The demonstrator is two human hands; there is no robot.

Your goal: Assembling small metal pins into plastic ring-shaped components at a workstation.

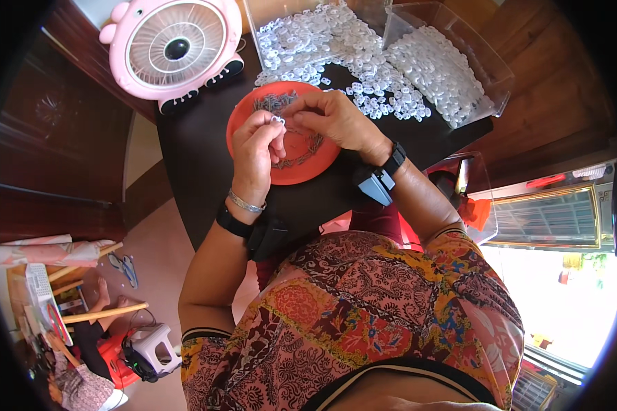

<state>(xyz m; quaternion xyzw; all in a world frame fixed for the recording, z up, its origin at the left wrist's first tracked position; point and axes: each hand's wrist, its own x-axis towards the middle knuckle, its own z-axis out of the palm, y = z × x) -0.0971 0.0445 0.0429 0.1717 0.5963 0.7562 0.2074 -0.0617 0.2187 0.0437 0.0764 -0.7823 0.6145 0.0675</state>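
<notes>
My left hand [256, 145] is closed in a pinch over the near left part of a round orange-red plastic bowl [301, 175]. Between its thumb and forefinger sits a small white plastic piece [277, 120]. Just to the right, my right hand [343, 122] holds thumb and forefinger close together above the bowl; anything between those fingertips is too small to make out. Thin grey metal pins or screws [275, 103] lie heaped at the bowl's far side, with more scattered along its bottom. Both hands partly cover the bowl.
Loose white plastic pieces [384, 99] spread over the dark table [199, 164] behind the bowl. Clear bins [502, 103] at the back hold many more. A pink fan [177, 48] stands at the far left. Another person [82, 380] sits at the lower left.
</notes>
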